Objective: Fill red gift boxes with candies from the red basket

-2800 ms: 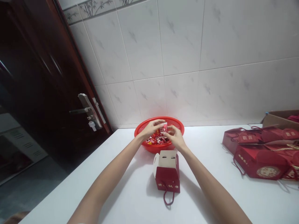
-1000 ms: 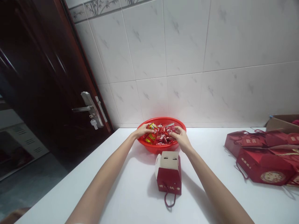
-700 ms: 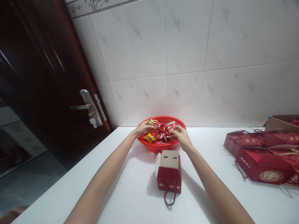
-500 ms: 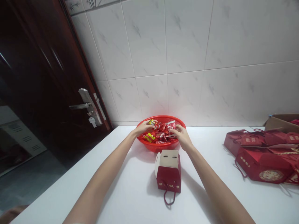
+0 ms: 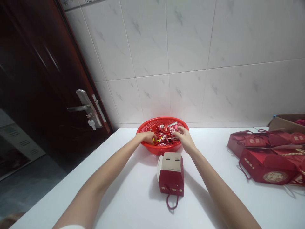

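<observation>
Your left hand [image 5: 148, 136] has dipped among red packets [image 5: 162, 128] in basket [image 5: 162, 149] (grip hidden, cannot tell); right hand [image 5: 187, 140] pinches pink packet [image 5: 172, 128]: only one pick confirmed.

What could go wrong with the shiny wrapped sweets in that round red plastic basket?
The right hand holds a pinkish-red plastic packet only by its edge, so it could slip. The left hand is down among the sweets, so digging might push some over the rim. The small dark-red cardboard box stands just in front of the basket, so a hand pulling back might bump it.
</observation>
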`<move>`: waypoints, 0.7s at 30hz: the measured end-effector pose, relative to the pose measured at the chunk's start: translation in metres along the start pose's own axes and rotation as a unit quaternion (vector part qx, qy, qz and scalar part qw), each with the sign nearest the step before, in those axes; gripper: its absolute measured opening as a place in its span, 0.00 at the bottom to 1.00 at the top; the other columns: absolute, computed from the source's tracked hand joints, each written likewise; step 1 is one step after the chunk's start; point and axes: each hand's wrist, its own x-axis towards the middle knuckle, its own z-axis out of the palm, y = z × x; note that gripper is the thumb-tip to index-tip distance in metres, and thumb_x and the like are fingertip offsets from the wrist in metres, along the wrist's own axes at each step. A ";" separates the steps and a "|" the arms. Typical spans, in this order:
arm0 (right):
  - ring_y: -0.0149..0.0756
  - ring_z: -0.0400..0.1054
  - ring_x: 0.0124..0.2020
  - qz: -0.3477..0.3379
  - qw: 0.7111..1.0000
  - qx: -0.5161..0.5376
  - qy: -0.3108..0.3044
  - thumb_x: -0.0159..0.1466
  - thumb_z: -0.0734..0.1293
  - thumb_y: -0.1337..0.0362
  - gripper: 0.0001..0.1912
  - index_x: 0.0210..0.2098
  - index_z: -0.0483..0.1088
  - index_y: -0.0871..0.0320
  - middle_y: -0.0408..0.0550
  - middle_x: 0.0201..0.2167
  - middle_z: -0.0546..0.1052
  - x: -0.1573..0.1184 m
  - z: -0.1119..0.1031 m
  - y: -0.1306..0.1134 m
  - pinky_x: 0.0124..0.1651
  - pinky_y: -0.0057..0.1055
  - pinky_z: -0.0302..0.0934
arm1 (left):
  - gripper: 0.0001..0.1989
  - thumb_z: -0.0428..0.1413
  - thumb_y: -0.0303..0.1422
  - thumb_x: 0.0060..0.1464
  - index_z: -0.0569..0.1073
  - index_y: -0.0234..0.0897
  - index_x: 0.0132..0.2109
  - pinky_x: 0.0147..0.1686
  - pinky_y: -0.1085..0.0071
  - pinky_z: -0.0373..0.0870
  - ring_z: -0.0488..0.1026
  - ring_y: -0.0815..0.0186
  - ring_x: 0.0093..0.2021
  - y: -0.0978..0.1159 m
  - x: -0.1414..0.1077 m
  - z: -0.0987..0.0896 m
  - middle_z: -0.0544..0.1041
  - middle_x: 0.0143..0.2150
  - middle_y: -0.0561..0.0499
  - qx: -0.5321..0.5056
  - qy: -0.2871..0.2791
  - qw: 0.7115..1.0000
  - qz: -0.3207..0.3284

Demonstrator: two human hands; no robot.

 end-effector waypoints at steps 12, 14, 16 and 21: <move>0.44 0.75 0.37 -0.006 1.000 -0.003 -0.001 0.47 0.75 0.57 0.16 0.33 0.71 0.56 0.48 0.34 0.80 -0.001 0.000 0.000 0.41 0.41 0.71 | 0.15 0.63 0.22 0.38 0.81 0.37 0.38 0.59 0.40 0.53 0.65 0.33 0.58 0.039 0.020 0.036 0.75 0.54 0.33 0.091 0.042 0.995 -0.029; 0.43 0.75 0.36 -0.004 1.000 -0.003 0.000 0.46 0.75 0.57 0.17 0.33 0.71 0.56 0.47 0.33 0.80 -0.001 0.000 -0.001 0.40 0.39 0.71 | 0.12 0.62 0.22 0.40 0.80 0.36 0.36 0.60 0.42 0.54 0.66 0.36 0.58 0.042 0.017 0.036 0.75 0.54 0.34 0.081 0.053 0.995 -0.012; 0.42 0.75 0.35 -0.001 1.000 0.000 0.000 0.46 0.75 0.57 0.17 0.32 0.71 0.56 0.46 0.32 0.80 -0.001 0.000 -0.001 0.39 0.38 0.71 | 0.09 0.62 0.24 0.41 0.79 0.36 0.34 0.58 0.46 0.59 0.69 0.40 0.55 0.044 0.014 0.032 0.77 0.51 0.35 0.067 0.051 0.996 -0.004; 0.41 0.74 0.33 -0.002 1.000 0.013 -0.003 0.46 0.75 0.57 0.17 0.32 0.72 0.56 0.46 0.31 0.80 0.000 -0.001 0.000 0.36 0.37 0.71 | 0.09 0.58 0.36 0.51 0.79 0.36 0.32 0.39 0.66 0.71 0.76 0.57 0.36 0.035 0.003 0.014 0.80 0.33 0.45 -0.005 0.007 1.000 0.010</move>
